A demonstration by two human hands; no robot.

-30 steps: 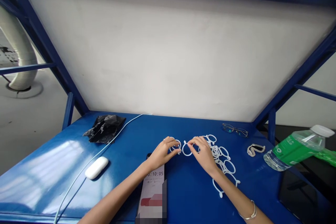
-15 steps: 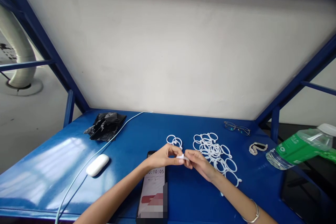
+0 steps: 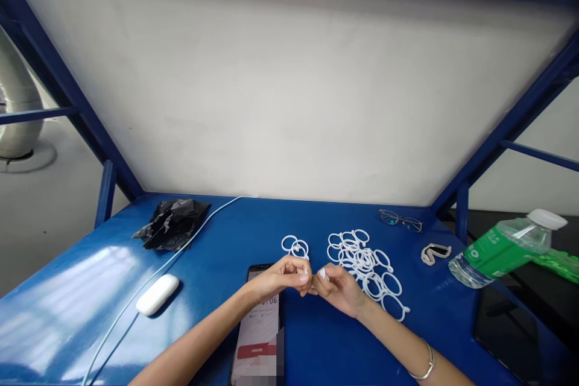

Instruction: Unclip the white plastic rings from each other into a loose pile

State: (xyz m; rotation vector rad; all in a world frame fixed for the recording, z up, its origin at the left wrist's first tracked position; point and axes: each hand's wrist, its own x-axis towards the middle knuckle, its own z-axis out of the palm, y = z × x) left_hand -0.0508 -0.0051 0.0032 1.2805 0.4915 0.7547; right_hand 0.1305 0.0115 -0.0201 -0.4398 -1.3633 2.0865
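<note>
Pinching small white rounded piece (image 3: 322, 273) in right hand (image 3: 338, 291); curling left hand (image 3: 288, 276) just beside, can't tell grip; over glossy blue table (image 3: 253, 223), off near edge.

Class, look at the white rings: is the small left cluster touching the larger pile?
Apart. The head view shows a strip of blue table between the small cluster and the larger pile.

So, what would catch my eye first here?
Probably the left hand and right hand, meeting low in the middle above the blue table, a white piece at the right's fingers. Beyond the right hand lie overlapping white rings. A green-labelled bottle stands out further right.
</note>
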